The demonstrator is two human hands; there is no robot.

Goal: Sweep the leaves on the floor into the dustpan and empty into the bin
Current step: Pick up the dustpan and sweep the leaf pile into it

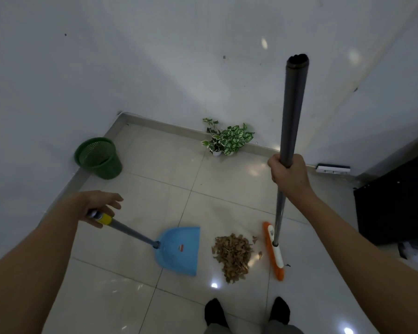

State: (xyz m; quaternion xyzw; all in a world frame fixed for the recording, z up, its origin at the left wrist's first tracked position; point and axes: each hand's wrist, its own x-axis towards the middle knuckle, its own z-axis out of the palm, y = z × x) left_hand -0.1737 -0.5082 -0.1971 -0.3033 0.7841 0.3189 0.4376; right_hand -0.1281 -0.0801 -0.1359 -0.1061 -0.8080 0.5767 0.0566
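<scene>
**Sweep Alignment: Leaf Pile Between Broom and Dustpan**

The leaf pile [232, 256] lies on the tiled floor [155, 165], between 2 tools. The broom head [273, 251] stands just beside the pile at its 3 o'clock; the blue dustpan [179, 249] rests near the pile at its 9 o'clock, open lip facing the leaves. The long axis of the broom head runs 12 to 6, parallel to the lip (favourable for 1 lateral stroke toward 9 o'clock).

The right hand [288, 173] is clenched around the broom handle [292, 112]. The left hand [99, 208] holds the dustpan handle [130, 231] loosely, fingers partly spread. The green bin [98, 157] stands well apart at 10 o'clock.
</scene>
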